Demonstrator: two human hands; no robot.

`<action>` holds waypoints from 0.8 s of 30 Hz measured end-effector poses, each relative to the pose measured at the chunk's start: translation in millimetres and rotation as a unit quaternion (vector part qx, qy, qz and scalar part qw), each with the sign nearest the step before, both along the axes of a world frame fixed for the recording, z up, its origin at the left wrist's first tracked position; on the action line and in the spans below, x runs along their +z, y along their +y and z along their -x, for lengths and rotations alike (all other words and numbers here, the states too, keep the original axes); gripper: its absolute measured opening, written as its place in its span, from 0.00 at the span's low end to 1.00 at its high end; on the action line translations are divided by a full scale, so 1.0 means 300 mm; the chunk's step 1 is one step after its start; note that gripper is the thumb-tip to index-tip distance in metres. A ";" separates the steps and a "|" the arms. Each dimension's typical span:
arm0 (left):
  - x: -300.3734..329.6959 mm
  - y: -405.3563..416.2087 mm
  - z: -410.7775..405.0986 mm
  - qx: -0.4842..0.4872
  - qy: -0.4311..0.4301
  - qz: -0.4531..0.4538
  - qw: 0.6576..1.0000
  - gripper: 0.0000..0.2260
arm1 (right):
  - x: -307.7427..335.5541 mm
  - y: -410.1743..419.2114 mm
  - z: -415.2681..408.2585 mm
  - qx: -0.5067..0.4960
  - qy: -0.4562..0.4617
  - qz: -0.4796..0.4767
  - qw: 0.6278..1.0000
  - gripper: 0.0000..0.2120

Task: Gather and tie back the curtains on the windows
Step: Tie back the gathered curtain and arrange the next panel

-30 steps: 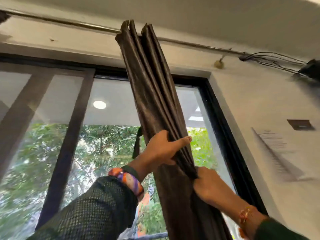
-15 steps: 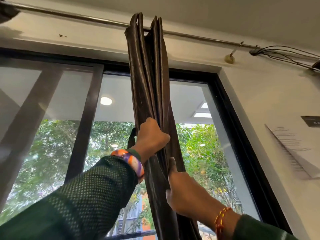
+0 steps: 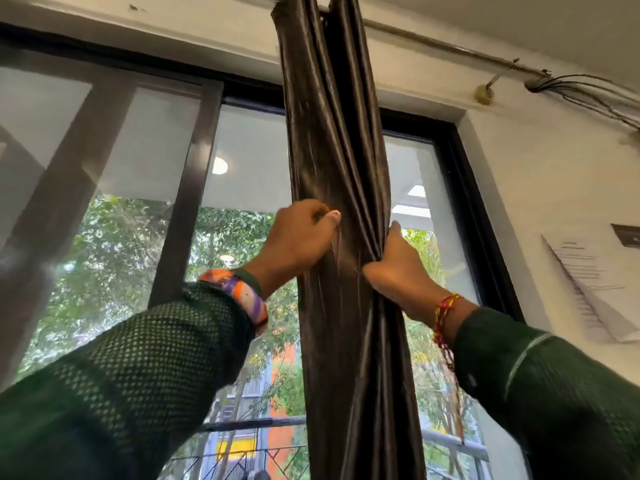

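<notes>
Curtain (image 3: 332, 140) hangs bunched from the rod (image 3: 450, 46); left hand (image 3: 298, 240) and right hand (image 3: 398, 268) both grip its folds, fingers curled into the cloth.

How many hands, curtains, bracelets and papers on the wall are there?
Hands: 2, left hand and right hand, both gripping the curtain
Curtains: 1, brown curtain
Bracelets: 2, striped bangle and red thread
Papers: 1, paper
Total: 6

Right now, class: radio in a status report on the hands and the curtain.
Left hand and right hand both gripping the curtain. Curtain bunched into folds, hanging from the rod. No tie visible. Nothing obstructing.
</notes>
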State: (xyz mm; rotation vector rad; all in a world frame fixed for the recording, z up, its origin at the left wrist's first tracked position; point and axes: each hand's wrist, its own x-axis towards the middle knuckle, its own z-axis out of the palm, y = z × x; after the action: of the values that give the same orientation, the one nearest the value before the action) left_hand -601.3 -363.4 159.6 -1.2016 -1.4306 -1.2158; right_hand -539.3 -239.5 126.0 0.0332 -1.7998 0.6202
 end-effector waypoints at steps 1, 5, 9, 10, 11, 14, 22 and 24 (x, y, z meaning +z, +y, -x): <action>0.002 -0.023 0.023 0.023 -0.007 -0.018 1.000 0.08 | -0.005 0.004 -0.003 0.002 -0.005 -0.001 1.000 0.36; 0.017 -0.086 0.116 0.056 -0.070 -0.078 0.993 0.15 | -0.019 0.052 0.015 0.008 -0.006 -0.019 1.000 0.29; 0.016 -0.059 0.174 0.075 -0.117 -0.062 0.988 0.25 | -0.026 0.114 0.047 0.004 0.003 -0.045 0.999 0.30; 0.016 -0.039 0.179 0.053 -0.120 -0.053 0.990 0.27 | -0.025 0.132 0.058 0.004 0.001 -0.050 0.999 0.31; 0.018 -0.020 0.182 0.023 -0.114 -0.045 0.992 0.29 | -0.023 0.148 0.069 0.007 -0.002 -0.054 0.999 0.32; 0.034 0.045 0.194 0.000 -0.086 -0.026 0.996 0.35 | -0.016 0.205 0.101 0.020 -0.014 -0.075 0.997 0.33; 0.087 0.193 0.207 -0.058 -0.207 -0.057 0.975 0.13 | 0.000 0.394 0.127 0.034 -0.035 -0.134 0.990 0.26; 0.104 0.214 0.196 0.013 -0.197 -0.078 0.977 0.05 | 0.004 0.425 0.133 0.034 -0.039 -0.156 0.986 0.26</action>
State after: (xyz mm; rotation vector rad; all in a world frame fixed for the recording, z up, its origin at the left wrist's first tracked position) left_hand -660.1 -299.2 190.8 -0.8629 -1.5927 -1.5798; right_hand -579.3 -111.9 127.1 0.2878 -1.9638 0.3862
